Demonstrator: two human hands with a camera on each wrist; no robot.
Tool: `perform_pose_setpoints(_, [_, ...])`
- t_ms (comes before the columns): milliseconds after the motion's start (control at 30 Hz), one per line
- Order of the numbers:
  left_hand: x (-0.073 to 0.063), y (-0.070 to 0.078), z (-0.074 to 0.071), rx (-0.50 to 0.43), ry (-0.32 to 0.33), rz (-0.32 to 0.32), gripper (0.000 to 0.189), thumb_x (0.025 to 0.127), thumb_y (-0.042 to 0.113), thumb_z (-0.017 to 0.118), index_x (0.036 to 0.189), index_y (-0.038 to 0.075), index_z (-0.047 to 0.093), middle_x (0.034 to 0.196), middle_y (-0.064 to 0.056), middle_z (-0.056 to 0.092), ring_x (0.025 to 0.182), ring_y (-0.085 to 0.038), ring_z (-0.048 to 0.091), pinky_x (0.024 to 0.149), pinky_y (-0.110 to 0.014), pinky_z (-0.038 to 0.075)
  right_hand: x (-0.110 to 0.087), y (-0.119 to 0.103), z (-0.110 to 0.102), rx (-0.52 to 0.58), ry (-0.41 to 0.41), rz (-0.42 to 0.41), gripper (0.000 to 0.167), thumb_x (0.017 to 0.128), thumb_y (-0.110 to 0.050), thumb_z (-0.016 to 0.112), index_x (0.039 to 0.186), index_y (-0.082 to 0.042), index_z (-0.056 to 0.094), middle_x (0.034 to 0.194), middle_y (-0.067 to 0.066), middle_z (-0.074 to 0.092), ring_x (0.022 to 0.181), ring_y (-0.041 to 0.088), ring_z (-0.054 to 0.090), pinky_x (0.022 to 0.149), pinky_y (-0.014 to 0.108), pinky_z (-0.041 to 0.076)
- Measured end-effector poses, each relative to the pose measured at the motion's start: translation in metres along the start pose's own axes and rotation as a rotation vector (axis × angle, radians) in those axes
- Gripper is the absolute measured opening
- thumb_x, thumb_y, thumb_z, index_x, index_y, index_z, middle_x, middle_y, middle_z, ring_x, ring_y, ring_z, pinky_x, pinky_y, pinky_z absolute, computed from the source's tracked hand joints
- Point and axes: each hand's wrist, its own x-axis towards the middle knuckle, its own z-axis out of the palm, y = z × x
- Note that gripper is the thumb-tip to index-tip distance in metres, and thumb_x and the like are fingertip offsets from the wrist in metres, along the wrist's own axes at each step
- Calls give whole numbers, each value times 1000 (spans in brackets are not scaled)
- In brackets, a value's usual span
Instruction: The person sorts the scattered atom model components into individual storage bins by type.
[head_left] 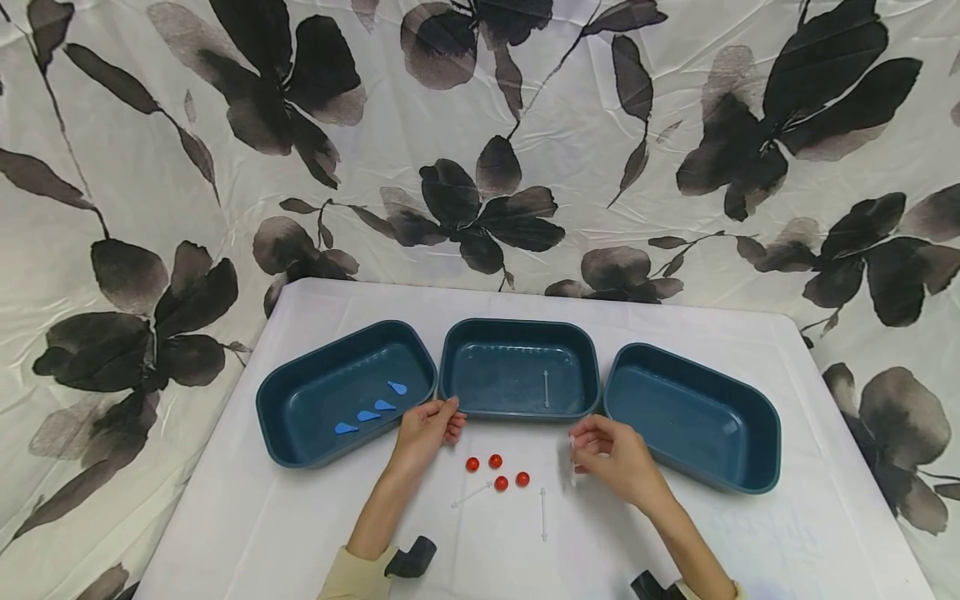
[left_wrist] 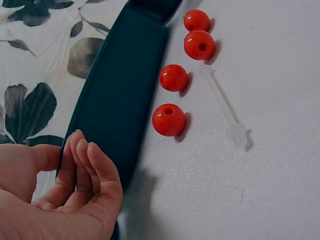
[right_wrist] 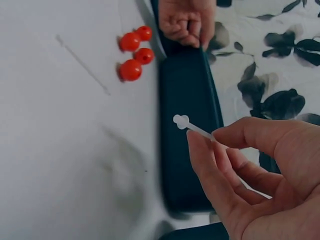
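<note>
In the right wrist view, my right hand (right_wrist: pixel 260 170) pinches a thin translucent plastic stick (right_wrist: pixel 197 129) with a knobbed end between thumb and fingertips. The head view has this right hand (head_left: pixel 611 458) just in front of the middle and right bins. My left hand (head_left: pixel 427 429) holds the near left corner of the middle dark teal bin (head_left: pixel 517 415), its thumb and fingers about the rim. Inside that bin lies a similar stick (head_left: pixel 546 389). Several red beads (left_wrist: pixel 170 120) rest on the table between the hands, near two more sticks, one slanted (head_left: pixel 471 495) and one straighter (head_left: pixel 543 515).
The left teal bin (head_left: pixel 300 392) contains several blue drop-shaped pieces (head_left: pixel 368 415). At an angle on the right stands another teal bin (head_left: pixel 697 417). A white cloth covers the table (head_left: pixel 817 500), and a floral sheet (head_left: pixel 465 208) hangs behind it.
</note>
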Motion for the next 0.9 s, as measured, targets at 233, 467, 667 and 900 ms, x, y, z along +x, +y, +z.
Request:
perform_pose_setpoints(233, [1,0,0,9,5,-6,36,105,27,62,101,-7,72,82,-6,69,71,-13,61,64,-20,53,9,-6,-11,53,-59,19,23,91,7,70,113,13,63,92,15,67,77,21,71,74,40,62])
perform_pose_setpoints(467, [-1,3,0,14,-1,-6,37,105,26,61,102,-9,72,82,-6,69,71,-13,61,65,-21,53,17,-12,-21,76,-87,27,26,94,5,69,118,12,62,97,17,68,83,24,72,76,35,61])
perform_pose_setpoints(667, [-1,3,0,13,-3,-3,35,105,25,61,100,-8,72,82,-7,69,72,-14,61,66,-22,53,25,-19,-26,114,-113,26,28,95,3,69,119,13,61,99,19,68,84,23,72,78,35,61])
perform_pose_setpoints(900, [-2,4,0,17,-1,-5,36,106,26,60,101,-8,72,82,-7,69,71,-14,61,66,-23,53,37,-27,-30,136,-117,21,30,96,-2,70,121,13,60,102,22,69,86,22,74,81,40,61])
